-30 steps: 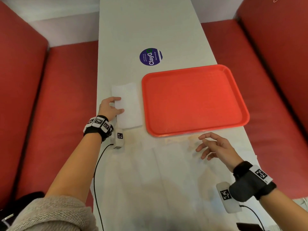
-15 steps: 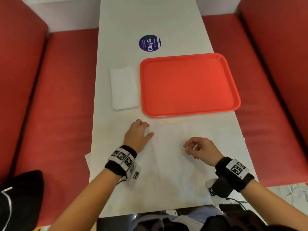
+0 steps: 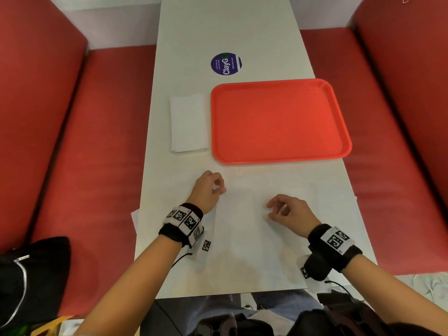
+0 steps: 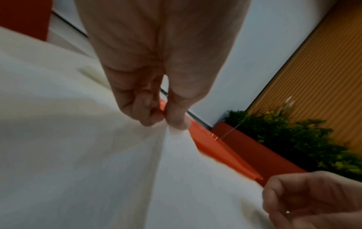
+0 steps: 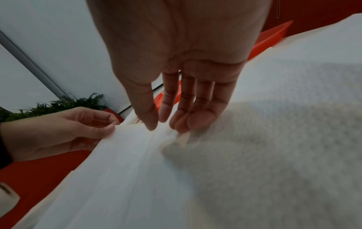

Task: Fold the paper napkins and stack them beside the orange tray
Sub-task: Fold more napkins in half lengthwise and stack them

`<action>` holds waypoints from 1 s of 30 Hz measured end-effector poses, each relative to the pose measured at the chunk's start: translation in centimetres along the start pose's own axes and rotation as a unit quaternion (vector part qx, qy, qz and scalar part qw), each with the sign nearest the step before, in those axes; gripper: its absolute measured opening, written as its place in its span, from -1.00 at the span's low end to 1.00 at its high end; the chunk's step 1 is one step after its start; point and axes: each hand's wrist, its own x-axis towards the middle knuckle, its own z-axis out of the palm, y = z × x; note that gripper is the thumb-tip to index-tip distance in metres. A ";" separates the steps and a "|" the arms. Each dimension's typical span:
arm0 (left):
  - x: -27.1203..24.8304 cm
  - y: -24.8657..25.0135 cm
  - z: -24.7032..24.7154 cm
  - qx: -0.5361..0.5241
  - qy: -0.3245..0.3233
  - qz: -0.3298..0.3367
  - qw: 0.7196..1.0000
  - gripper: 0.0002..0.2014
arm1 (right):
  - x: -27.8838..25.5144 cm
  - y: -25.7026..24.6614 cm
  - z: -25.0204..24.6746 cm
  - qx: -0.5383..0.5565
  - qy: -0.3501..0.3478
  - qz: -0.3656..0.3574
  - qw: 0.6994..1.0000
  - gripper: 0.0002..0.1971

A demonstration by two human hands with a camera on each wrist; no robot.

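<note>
Napkins (image 3: 278, 234) are being kept spread open on the near part of the white table (image 3: 230, 27), between the person and the orange tray (image 3: 278, 120); one sheet is being overhung past the table's left edge. A folded napkin (image 3: 188, 122) is being left flat just beside the tray's left rim, not quite touching it, with a round purple sticker (image 3: 226, 64) lying beyond it.

From the head view, the left hand (image 3: 208, 190) is being shown with curled fingers near the tray's near left corner, but what is being gripped cannot be told there, white paper being lost against white table. In the left wrist view it is made plain: a raised corner of a napkin (image 4: 176, 155) is being pinched between thumb and fingertips of the left hand (image 4: 156, 93), the sheet being tented up along a crease.

The right hand (image 3: 288, 210) is being seen from above with loosely bent fingers. In the right wrist view the right hand (image 5: 176, 69) is being shown with fingers (image 5: 197, 119) nearly straight, their tips being pressed on a small bunched fold of a napkin (image 5: 254, 155), the thumb being held close; whether paper is being pinched cannot be told.

Green plants (image 4: 293, 136) are being shown only by the wrist views, red bench seats (image 3: 97, 154) and a black bag (image 3: 31, 275) by the head view.
</note>
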 end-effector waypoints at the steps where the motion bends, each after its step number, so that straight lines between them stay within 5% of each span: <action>1: -0.5 0.5 -0.6 -0.003 -0.012 0.023 1.000 -0.86 | -0.1 -0.3 -0.3 0.010 0.014 -0.007 1.000 -0.88; 8: -4.8 5.3 -7.0 -0.093 -0.090 0.144 0.981 -0.78 | 0.3 -4.1 -2.4 0.150 0.076 -0.058 0.984 -0.90; 11: -5.8 6.0 -9.0 -0.160 -0.094 0.162 0.969 -0.82 | 1.1 -6.3 -2.5 0.180 0.025 -0.084 0.980 -0.77; 16: -6.7 5.7 -9.9 -0.311 -0.079 0.172 0.931 -0.72 | 1.4 -9.9 -1.2 0.132 -0.106 -0.120 0.978 -0.21; 19: -7.1 5.0 -9.5 -0.370 -0.075 0.163 0.912 -0.62 | 1.3 -10.8 -0.2 0.157 -0.145 -0.100 0.972 -0.41; 22: -7.5 3.8 -8.9 -0.483 -0.048 0.095 0.869 -0.73 | 0.7 -11.1 0.1 0.245 -0.139 -0.074 0.957 -0.86; 25: -7.8 1.5 -6.7 -0.594 -0.018 -0.036 0.804 -0.68 | 0.4 -10.8 0.0 0.303 -0.077 -0.058 0.948 -0.95; 28: -8.5 -0.2 -3.7 -0.639 -0.068 -0.187 0.743 -0.23 | 0.7 -9.5 0.1 0.272 0.020 -0.040 0.961 -0.85; 30: -9.0 -0.3 -2.1 -0.628 -0.107 -0.208 0.742 -0.05 | 0.8 -8.4 0.1 0.223 0.057 -0.030 0.973 -0.81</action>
